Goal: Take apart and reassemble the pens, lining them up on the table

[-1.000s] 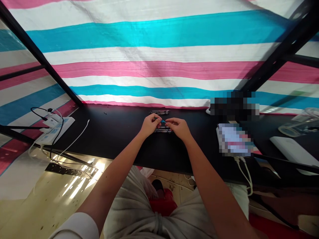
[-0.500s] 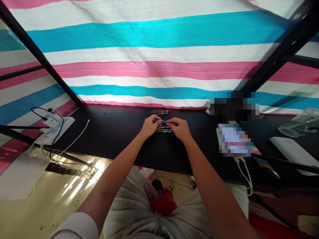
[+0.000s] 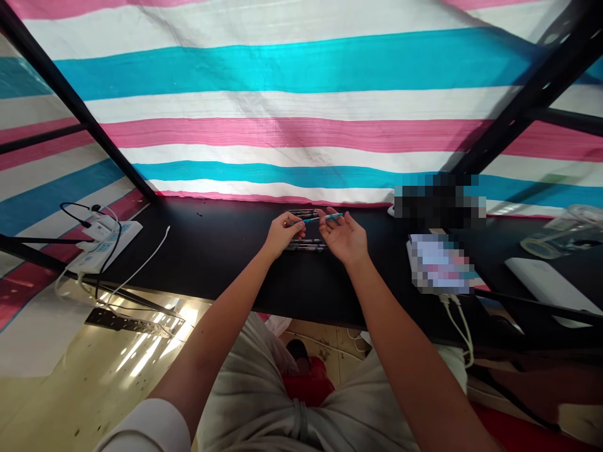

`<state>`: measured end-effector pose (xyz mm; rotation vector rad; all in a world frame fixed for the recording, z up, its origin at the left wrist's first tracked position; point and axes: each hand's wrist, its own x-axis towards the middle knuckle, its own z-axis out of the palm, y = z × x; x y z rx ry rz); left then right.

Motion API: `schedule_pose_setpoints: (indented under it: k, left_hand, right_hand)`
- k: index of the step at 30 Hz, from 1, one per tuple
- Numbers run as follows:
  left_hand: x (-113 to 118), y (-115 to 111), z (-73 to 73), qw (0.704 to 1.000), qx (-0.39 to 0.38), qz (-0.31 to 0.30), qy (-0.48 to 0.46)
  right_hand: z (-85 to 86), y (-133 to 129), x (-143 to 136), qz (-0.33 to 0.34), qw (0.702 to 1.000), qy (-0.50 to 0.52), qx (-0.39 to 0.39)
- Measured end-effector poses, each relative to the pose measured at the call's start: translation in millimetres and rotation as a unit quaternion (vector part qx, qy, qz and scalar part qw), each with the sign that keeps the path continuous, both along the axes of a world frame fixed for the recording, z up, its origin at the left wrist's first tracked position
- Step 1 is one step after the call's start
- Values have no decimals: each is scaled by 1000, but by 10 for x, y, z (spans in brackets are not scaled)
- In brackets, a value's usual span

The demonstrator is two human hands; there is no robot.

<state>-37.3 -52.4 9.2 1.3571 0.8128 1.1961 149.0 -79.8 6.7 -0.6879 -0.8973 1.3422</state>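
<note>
A slim blue pen (image 3: 308,220) with a clear middle part is pinched by my left hand (image 3: 281,235), its fingers closed around one end. My right hand (image 3: 346,240) is turned palm up with its fingers apart. The pen's far end lies over those fingers, close to the thumb; whether they touch it, I cannot tell. Under and just in front of my hands, several dark-and-clear pens (image 3: 306,245) lie side by side on the black table (image 3: 226,251). More pens (image 3: 301,212) lie behind my hands, partly hidden by them.
A white power strip (image 3: 117,242) with plugs and cables sits at the left. At the right are a blurred phone-like device (image 3: 440,263) with white cables, a white box-like object (image 3: 551,292) and a clear container (image 3: 551,232). A striped sheet (image 3: 282,135) hangs behind the table.
My right hand has let go of its pinch, turned palm up and shifted slightly right, with its fingers spread. More of the blue pen shows, held in my left hand.
</note>
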Motion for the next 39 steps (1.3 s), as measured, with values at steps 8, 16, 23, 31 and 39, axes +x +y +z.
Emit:
schedule_pose_setpoints:
  k: [8, 16, 23, 31, 39]
  left_hand:
    - [-9, 36, 36, 989, -127, -39, -68]
    - [-55, 68, 112, 948, -265, -104, -144]
    - [-16, 7, 150, 941, -277, -105, -165]
    - [-34, 23, 137, 946, -268, -82, -164]
    - [-38, 42, 118, 947, -272, -64, -157]
  right_hand:
    - [-13, 281, -153, 12, 1000, 7, 12]
    - [-100, 255, -115, 53, 955, 273, -103]
    - [-61, 137, -90, 41, 937, 328, -115]
    - [-73, 98, -139, 36, 945, 312, -88]
    - [-72, 98, -130, 32, 941, 326, -84]
